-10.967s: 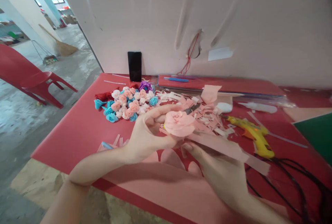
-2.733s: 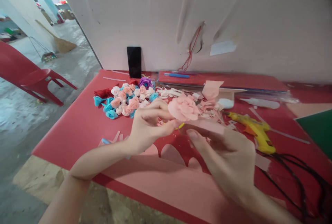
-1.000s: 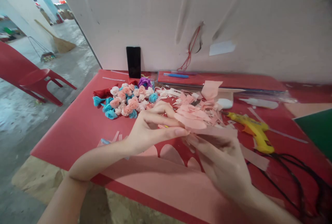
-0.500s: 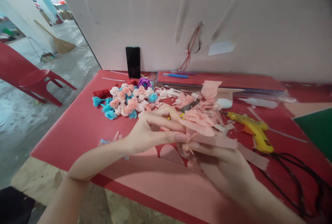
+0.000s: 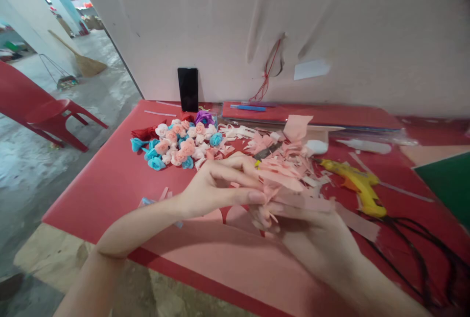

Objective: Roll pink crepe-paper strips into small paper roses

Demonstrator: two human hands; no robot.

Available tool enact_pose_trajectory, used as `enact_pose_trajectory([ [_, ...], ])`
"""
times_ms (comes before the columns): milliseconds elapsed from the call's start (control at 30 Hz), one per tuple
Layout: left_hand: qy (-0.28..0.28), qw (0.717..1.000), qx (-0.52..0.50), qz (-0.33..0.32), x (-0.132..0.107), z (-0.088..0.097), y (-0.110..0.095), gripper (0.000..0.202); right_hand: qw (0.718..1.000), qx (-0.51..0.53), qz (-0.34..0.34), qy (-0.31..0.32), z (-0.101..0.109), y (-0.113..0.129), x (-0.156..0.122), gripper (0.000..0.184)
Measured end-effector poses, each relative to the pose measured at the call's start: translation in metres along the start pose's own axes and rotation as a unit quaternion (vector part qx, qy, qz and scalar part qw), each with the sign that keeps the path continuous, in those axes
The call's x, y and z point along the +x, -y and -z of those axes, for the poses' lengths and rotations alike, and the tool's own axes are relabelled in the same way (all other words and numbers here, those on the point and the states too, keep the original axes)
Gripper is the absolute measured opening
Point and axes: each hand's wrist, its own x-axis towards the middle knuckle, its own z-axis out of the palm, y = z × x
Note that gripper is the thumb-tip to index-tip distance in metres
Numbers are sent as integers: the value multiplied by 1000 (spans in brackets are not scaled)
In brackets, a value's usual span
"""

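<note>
My left hand (image 5: 223, 187) pinches a small piece of pink crepe paper (image 5: 270, 193) between thumb and fingers. From the other side, my right hand (image 5: 312, 231) is closed on the same paper, with a strip of it lying along the fingers. The fingertips of both hands nearly meet, so part of the paper is hidden. Below them a larger pink paper sheet (image 5: 220, 253) lies along the front of the red table (image 5: 91, 199). Just beyond the hands is a heap of pink paper scraps (image 5: 282, 167), with dark scissors (image 5: 268, 151) partly buried in it.
Small paper roses (image 5: 179, 145) in pink, white and blue are piled at the back left. A phone (image 5: 188, 89) leans on the wall behind them. On the right lie a yellow glue gun (image 5: 354, 184) with its black cable and a green sheet (image 5: 446, 184). A red chair (image 5: 51, 106) stands left.
Both hands stay in nearly the same place. The fingers of my right hand have shifted slightly around the pink paper, and its strip sits a little differently.
</note>
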Motion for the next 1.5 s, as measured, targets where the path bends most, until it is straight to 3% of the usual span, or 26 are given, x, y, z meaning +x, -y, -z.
enact_pose_trajectory([
  [167,7,992,-117,41,1,-2,5,6,998,45,-32,39,0,-1,2,27],
  [267,-40,994,-103,16,3,-2,9,8,999,42,-19,28,0,-3,3,27],
  [333,-74,994,-80,-17,5,-2,12,8,999,-11,40,0,-1,-4,3,23],
  [400,-88,992,-78,-39,5,-3,13,6,981,-114,154,-32,-1,-6,3,13],
  [467,-100,991,-72,-47,5,-5,14,5,925,-234,293,-61,-2,-9,2,6],
  [533,-117,991,-47,-50,3,-7,13,6,844,-334,410,-89,-3,-11,2,10],
  [633,-140,988,-11,-60,1,-9,12,8,741,-438,495,-123,-4,-12,0,13],
  [733,-151,986,16,-73,0,-10,12,9,708,-470,513,-120,-4,-12,-2,13],
  [833,-152,985,37,-77,1,-10,10,11,735,-438,507,-101,-5,-12,-2,19],
  [1033,-86,992,-94,-9,3,-12,8,12,888,-285,357,-51,-3,-18,1,24],
  [1133,-43,989,-142,9,0,-10,10,7,937,-206,283,-24,1,-21,1,29],
  [1233,-17,991,-129,12,-3,-7,12,10,956,-161,245,-16,4,-24,0,30],
  [1500,-12,987,-155,46,-2,-9,9,17,970,-131,205,22,2,-22,-1,33],
])
